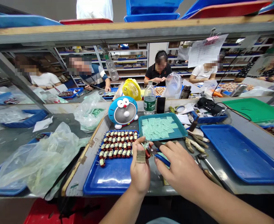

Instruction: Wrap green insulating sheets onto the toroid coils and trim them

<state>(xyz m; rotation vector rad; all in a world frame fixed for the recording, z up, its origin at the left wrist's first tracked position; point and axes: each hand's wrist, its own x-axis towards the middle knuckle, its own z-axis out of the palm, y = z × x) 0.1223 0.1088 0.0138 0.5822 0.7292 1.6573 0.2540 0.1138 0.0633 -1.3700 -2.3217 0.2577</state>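
My left hand (pixel 140 169), with tape wrapped around one finger, pinches a small copper-wound coil (pixel 147 153). My right hand (pixel 180 168) grips a pair of blue-handled pliers (pixel 162 158), whose metal jaws reach the coil. The fingers partly hide the coil. Just left of my hands, several rows of similar coils (pixel 115 146) stand on a blue plastic tray (pixel 109 183). Above my hands, a teal tray (pixel 148 116) holds a pile of pale green paper slips (pixel 159 128).
A blue-and-white cartoon fan (pixel 123 112), water bottle (pixel 149 100) and phone (pixel 160 105) stand beyond the trays. Hand tools (pixel 195 141) lie to the right, by a large blue tray (pixel 241 152). Plastic bags (pixel 36 161) lie left. Co-workers sit across the bench.
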